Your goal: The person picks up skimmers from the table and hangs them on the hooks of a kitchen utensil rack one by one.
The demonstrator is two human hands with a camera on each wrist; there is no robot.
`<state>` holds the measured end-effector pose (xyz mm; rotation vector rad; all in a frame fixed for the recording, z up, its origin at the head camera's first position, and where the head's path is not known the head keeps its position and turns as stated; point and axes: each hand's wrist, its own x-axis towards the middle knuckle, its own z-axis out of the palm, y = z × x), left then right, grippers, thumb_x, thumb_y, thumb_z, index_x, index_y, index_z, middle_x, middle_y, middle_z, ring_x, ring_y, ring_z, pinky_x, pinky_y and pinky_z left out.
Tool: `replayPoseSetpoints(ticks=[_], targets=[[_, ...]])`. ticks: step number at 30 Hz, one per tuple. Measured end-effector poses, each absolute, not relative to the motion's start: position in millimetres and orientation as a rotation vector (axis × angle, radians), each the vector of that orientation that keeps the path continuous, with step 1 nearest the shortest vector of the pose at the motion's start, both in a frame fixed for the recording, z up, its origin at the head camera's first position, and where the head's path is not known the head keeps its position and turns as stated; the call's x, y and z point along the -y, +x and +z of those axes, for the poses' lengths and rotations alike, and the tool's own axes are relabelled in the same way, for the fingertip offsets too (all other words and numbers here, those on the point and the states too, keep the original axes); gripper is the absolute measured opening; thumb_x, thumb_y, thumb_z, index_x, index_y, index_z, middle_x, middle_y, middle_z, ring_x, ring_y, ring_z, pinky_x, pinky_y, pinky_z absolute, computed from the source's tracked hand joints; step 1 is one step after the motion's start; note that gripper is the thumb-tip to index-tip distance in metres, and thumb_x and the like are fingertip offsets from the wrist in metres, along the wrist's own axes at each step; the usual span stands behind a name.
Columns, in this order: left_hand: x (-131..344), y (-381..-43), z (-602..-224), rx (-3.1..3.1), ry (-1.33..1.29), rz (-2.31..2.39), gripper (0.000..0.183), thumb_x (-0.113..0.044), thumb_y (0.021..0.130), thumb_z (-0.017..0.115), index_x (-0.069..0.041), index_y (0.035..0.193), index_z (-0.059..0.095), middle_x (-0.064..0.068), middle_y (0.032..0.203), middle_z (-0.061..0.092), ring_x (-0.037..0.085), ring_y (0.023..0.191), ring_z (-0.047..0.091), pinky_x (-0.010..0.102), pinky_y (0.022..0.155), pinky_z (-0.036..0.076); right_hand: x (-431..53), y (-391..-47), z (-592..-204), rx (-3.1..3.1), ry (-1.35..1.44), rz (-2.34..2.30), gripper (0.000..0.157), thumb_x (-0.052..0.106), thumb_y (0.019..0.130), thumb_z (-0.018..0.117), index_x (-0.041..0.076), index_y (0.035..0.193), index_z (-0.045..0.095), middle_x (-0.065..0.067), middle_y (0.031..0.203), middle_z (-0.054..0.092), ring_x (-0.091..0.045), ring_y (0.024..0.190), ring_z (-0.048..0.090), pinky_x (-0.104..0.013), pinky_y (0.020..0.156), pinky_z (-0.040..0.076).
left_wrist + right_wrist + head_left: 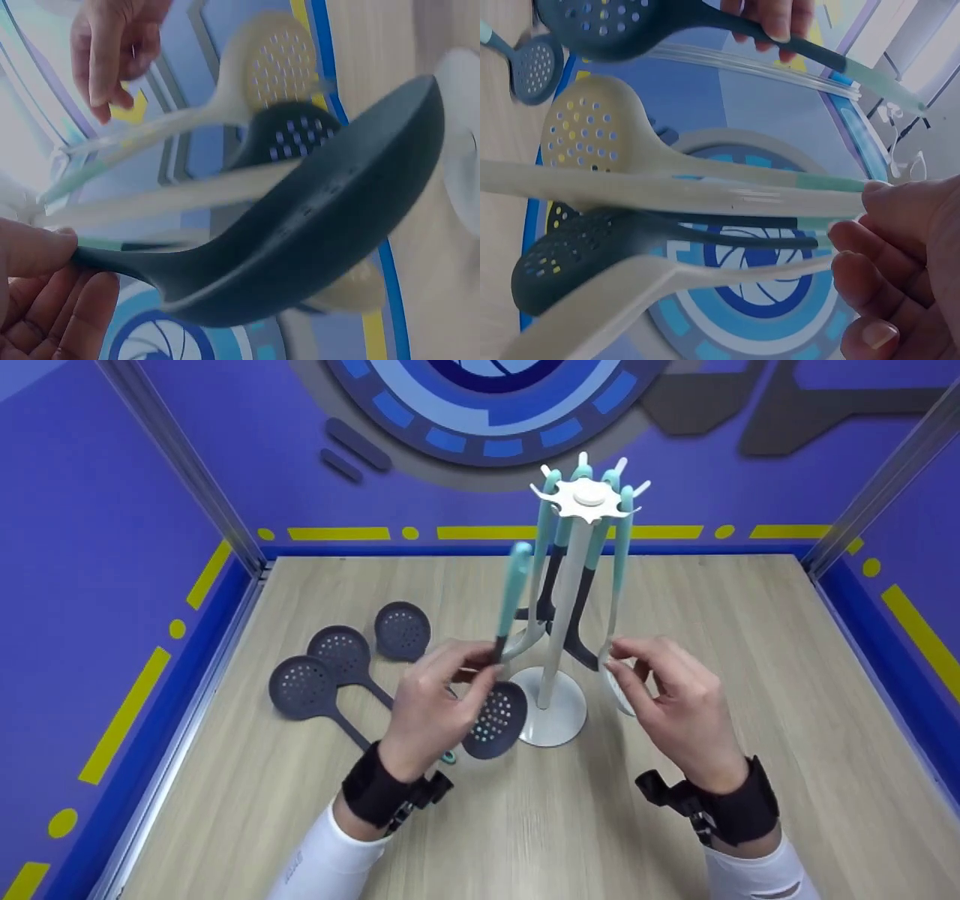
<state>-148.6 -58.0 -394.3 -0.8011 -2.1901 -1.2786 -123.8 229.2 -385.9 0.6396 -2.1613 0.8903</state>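
My left hand point(439, 709) pinches a black skimmer point(330, 240) by its neck between thumb and fingers. Its teal handle point(516, 577) points up, and its perforated bowl hangs close in front of the stand's round base. A white utensil stand point(568, 607) with a hooked top holds several teal-handled utensils. On its right side hangs a white skimmer point(619, 694), perforated in the left wrist view. My right hand point(675, 697) is beside that skimmer's neck, fingers loosely bent; the left wrist view shows a gap between those fingers and the handle.
Three more black skimmers lie on the wooden table to the left: a front one point(300, 688), a middle one point(339, 652) and a back one point(403, 630). My left forearm and hand cover parts of their handles. Blue printed panels point(247, 457) enclose the table's back and sides.
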Motion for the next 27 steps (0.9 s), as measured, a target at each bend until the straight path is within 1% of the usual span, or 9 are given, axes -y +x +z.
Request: replayPoseSetpoints(ticks=[5,7,12,15,18,23,27], targets=[[40,-142,-392,2.182,-0.874,-1.299,0.018,-0.015,0.099,0.074,-0.010,0.116,0.073,0.000,0.104,0.075,0.005,0.092,0.073,0.014,0.077,0.059,-221,-122,-388,2.259,0.732,0.848,0.026,0.003,0.089,0.083,0.011,0.113,0.076,0.001,0.102,0.076,-0.010,0.083,0.064,-0.013,0.071,0.048],[34,-141,-390,2.180,-0.889,-1.316,0.019,-0.017,0.100,0.073,-0.011,0.118,0.073,0.000,0.105,0.075,0.005,0.092,0.073,0.014,0.076,0.059,-218,-121,-390,2.296,0.758,0.842,0.026,0.006,0.089,0.083,0.012,0.113,0.075,0.002,0.103,0.077,-0.009,0.085,0.065,-0.014,0.075,0.053],[20,-138,-385,2.169,-0.913,-1.357,0.023,-0.020,0.101,0.071,-0.010,0.122,0.072,0.000,0.107,0.074,0.005,0.094,0.072,0.014,0.076,0.059,-211,-122,-396,2.352,0.781,0.837,0.024,0.012,0.091,0.083,0.013,0.114,0.076,0.002,0.103,0.077,-0.010,0.080,0.064,-0.016,0.069,0.053],[12,-137,-383,2.157,-0.918,-1.377,0.023,-0.020,0.101,0.071,-0.010,0.122,0.072,0.001,0.109,0.073,0.005,0.096,0.071,0.014,0.077,0.059,-207,-123,-400,2.358,0.800,0.837,0.023,0.013,0.092,0.082,0.013,0.114,0.075,0.002,0.103,0.076,-0.009,0.081,0.065,-0.018,0.067,0.053],[5,-138,-382,2.141,-0.925,-1.401,0.021,-0.019,0.102,0.071,-0.010,0.121,0.071,0.001,0.109,0.073,0.006,0.097,0.071,0.014,0.077,0.059,-205,-123,-403,2.352,0.818,0.845,0.020,0.012,0.093,0.081,0.013,0.112,0.073,0.003,0.102,0.075,-0.007,0.084,0.065,-0.019,0.070,0.054],[-4,-140,-381,2.139,-0.911,-1.434,0.018,-0.017,0.101,0.071,-0.008,0.116,0.071,0.002,0.106,0.072,0.007,0.096,0.070,0.015,0.075,0.059,-201,-123,-408,2.315,0.821,0.835,0.018,0.007,0.093,0.079,0.010,0.108,0.072,0.001,0.096,0.071,-0.007,0.082,0.064,-0.019,0.071,0.055],[-8,-142,-379,2.159,-0.917,-1.448,0.018,-0.021,0.103,0.069,-0.008,0.116,0.071,0.002,0.106,0.071,0.007,0.096,0.070,0.016,0.074,0.060,-200,-123,-408,2.306,0.766,0.845,0.013,0.008,0.094,0.077,0.010,0.105,0.071,0.002,0.091,0.068,-0.005,0.079,0.062,-0.018,0.068,0.054]])
